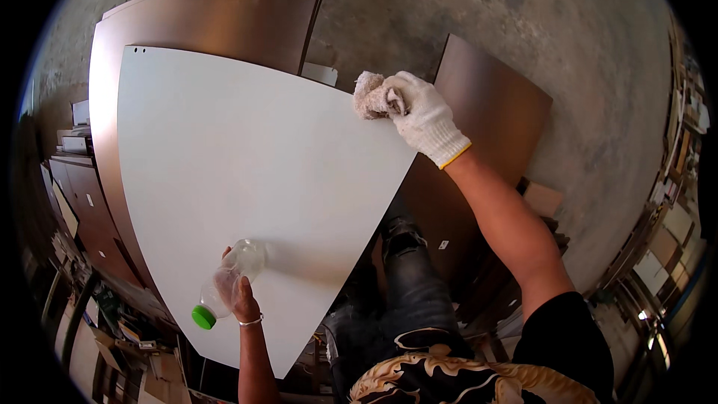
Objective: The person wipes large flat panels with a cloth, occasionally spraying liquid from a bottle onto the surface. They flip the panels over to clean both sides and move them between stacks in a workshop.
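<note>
My left hand (241,301), bare with a bracelet at the wrist, is wrapped round a clear plastic bottle (249,256) with a green cap. The bottle lies tilted over the near part of a large white panel (224,150), its cap toward the lower left. My right hand (420,108) wears a white knitted glove with a yellow cuff edge. Bunched in its closed fingers is a pale, fluffy cloth (369,95), at the panel's far right edge. Whether the bottle rests on the panel is hard to tell.
Brown boards (217,11) lie beneath and beyond the white panel. Another brown board (490,97) is at the right, beside my legs. Stacked brown panels (93,209) stand at the left. Wood pieces (666,247) line the far right side of the concrete floor (598,105).
</note>
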A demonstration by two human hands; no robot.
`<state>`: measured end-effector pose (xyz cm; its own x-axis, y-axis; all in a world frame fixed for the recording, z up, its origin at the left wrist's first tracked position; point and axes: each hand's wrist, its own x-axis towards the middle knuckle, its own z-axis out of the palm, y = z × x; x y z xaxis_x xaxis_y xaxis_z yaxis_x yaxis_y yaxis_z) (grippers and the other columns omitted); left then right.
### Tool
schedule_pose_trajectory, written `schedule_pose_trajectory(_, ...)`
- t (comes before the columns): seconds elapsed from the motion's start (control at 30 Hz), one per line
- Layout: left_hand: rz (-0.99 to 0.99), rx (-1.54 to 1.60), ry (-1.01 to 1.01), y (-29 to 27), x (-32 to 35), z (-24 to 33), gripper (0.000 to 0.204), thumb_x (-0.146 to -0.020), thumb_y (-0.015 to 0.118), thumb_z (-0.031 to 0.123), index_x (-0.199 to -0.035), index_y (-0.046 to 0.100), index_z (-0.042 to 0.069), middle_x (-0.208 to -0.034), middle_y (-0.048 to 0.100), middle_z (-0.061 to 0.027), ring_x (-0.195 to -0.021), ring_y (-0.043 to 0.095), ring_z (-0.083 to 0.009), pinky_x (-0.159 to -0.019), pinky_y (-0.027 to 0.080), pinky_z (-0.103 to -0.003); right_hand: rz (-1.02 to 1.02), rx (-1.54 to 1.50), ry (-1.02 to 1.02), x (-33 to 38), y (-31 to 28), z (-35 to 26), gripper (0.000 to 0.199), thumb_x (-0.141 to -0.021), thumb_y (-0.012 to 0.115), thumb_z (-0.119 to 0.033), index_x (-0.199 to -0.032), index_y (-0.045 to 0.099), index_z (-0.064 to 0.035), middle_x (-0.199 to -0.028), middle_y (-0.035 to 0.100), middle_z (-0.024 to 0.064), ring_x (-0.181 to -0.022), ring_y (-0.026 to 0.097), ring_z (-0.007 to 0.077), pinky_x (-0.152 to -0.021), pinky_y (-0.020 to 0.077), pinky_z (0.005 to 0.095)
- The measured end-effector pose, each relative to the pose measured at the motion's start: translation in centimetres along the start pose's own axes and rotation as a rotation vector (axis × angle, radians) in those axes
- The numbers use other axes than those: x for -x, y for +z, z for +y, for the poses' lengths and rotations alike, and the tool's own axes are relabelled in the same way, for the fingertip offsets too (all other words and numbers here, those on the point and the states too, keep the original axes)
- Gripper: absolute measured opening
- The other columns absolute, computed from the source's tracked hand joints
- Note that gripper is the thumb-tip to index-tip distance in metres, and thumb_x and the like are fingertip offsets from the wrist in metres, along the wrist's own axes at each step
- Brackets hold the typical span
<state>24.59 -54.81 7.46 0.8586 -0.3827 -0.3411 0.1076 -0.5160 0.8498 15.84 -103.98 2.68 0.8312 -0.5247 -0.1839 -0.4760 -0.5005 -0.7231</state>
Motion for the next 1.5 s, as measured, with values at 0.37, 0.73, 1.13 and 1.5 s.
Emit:
schedule_pose_trajectory(0.37,0.054,-0.049,0.098,-0.1,-0.1,-0.7,0.050,-0.100,0.064,0.040,-0.122,0.058,-0.004,-0.135,0.057,-0.0199,-0.135,0.051,-0.0373,-0.113,0.040,-0.048,0.085,0.164,0.008,-4.5,4.3,-4.4,0.019,-0.088,0.066,-0.019,-0.107,0.067,-0.0165,-0.102,0.066,0.0097,-0.100,0.064,0.0352,-0.084,0.0526,0.0452)
schedule_pose_trajectory(0.73,0.117,-0.096,0.039,-0.8,-0.9,-0.2,0.044,-0.099,0.063,0.038,-0.110,0.064,-0.005,-0.119,0.061,-0.0126,-0.114,0.058,-0.0270,-0.103,0.045,-0.043,0.190,0.010,0.502,8.8,-0.8,4.7,0.011,-0.085,0.068,-0.013,-0.095,0.064,-0.0097,-0.096,0.066,0.0117,-0.095,0.064,0.0386,-0.083,0.0523,0.0474)
schedule_pose_trajectory(1.13,0.158,-0.063,0.039,-0.2,-1.6,0.3,0.042,-0.100,0.062,0.036,-0.102,0.067,-0.006,-0.117,0.061,-0.0126,-0.115,0.057,-0.0267,-0.103,0.044,-0.042,0.568,-0.499,0.535,6.5,2.1,0.1,0.016,-0.089,0.073,-0.004,-0.104,0.068,-0.0028,-0.099,0.071,0.0036,-0.092,0.063,0.0105,-0.083,0.0510,0.0268)
schedule_pose_trajectory(1.5,0.114,0.064,0.027,-1.6,-1.3,-1.7,0.050,-0.097,0.066,0.038,-0.123,0.055,-0.002,-0.123,0.063,-0.0137,-0.118,0.058,-0.0251,-0.107,0.043,-0.040,0.709,-0.652,0.432,11.8,4.3,1.0,0.019,-0.088,0.069,0.003,-0.107,0.066,-0.0023,-0.102,0.068,0.0020,-0.096,0.063,0.0105,-0.090,0.0498,0.0250)
